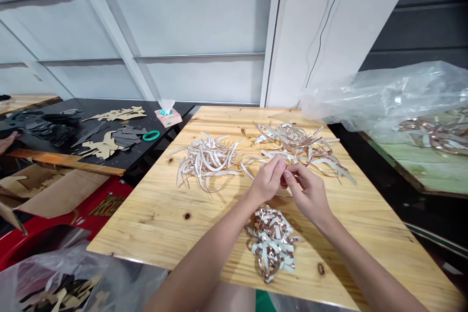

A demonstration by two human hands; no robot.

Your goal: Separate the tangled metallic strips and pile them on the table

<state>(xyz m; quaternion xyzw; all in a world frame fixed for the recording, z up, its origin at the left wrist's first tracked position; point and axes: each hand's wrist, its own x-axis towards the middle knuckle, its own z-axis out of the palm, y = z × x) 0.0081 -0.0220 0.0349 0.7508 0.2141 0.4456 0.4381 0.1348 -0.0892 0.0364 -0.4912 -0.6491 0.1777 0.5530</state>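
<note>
My left hand (pixel 268 179) and my right hand (pixel 309 191) meet over the middle of the wooden table, fingers pinched together. Whatever they pinch is mostly hidden by the fingers; a small pale piece shows just beneath them. Below the hands lies a heap of short, curled strips (pixel 275 243), shiny rose-gold on one side and whitish on the other. Beyond my left hand is a pile of long, curved pale strips (pixel 208 161). Behind my right hand spreads another pile of long strips, rose-gold and white (pixel 292 139).
At left, a black table (pixel 106 107) carries dark and tan cut pieces, a green tape ring (pixel 151 135) and a tissue box (pixel 168 116). Another person's hand (pixel 9 141) is at the far left. A cardboard box (pixel 62 192) sits below. Clear plastic sheeting (pixel 395 92) covers strips at right.
</note>
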